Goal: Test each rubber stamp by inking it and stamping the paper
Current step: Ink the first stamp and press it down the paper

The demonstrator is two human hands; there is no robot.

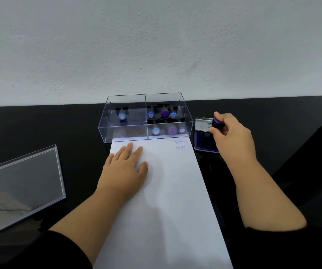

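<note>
So the right hand [231, 133] has its fingers and thumb curled round a stamp [217, 122], a stubby one with a purple top and black body, held over the ink pad [204, 141]. The pad is a blue tray sitting right under the grip, with its lid flipped up behind; the lid has a label starting "Arti", the rest is covered by the hand.

Just left of the grip is the white paper [166, 200], with two blue prints reading "SAMPLE" stacked in its top right corner, closest to the stamp. The left hand [126, 167] lies flat on the paper, fingers spread and straight, pressing it down.

Beyond the paper, left of the grip, there's a clear box [145, 118] with four sections. I count seven stamps in it: one blue in the back left, two blue plus one purple in the back right, same mix in the front right. Its clear lid [20, 189] lies far left on the black table [292, 133].
</note>
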